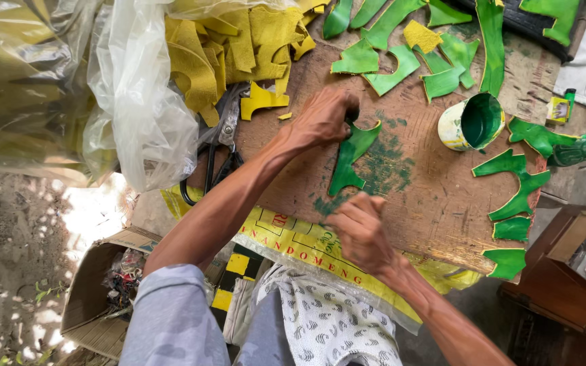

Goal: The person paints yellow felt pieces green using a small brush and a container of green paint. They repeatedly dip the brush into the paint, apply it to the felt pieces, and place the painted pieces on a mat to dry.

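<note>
my left hand (323,118) is closed in a fist at the top end of a green painted piece (348,157), and it presses this piece down on the wooden bench (435,196). the grip of this hand is together, the fingers curled on the upper edge of the piece. my right hand (359,230) is at the lower end of the same piece, near its bottom tip. its fingers are bent together too, but i cannot tell if they pinch something small or only touch the board. the green piece lies flat in the middle of the bench, between my two hands, and green paint stains are on the wood around it.

to the right of the piece stands a small can of green paint (471,122), open, well apart from my hands. more green pieces (518,193) lie near the right edge of the bench, and other ones (401,54) lie at the far side. a heap of yellow pieces (239,47) is at the far left, partly under a clear plastic bag (137,88). black scissors (215,152) lie just beside my left forearm, at the left edge of the bench. a yellow plastic sheet (306,251) hangs under the near edge of the bench, over my knees. a cardboard box (96,291) stands on the ground at the left.
</note>
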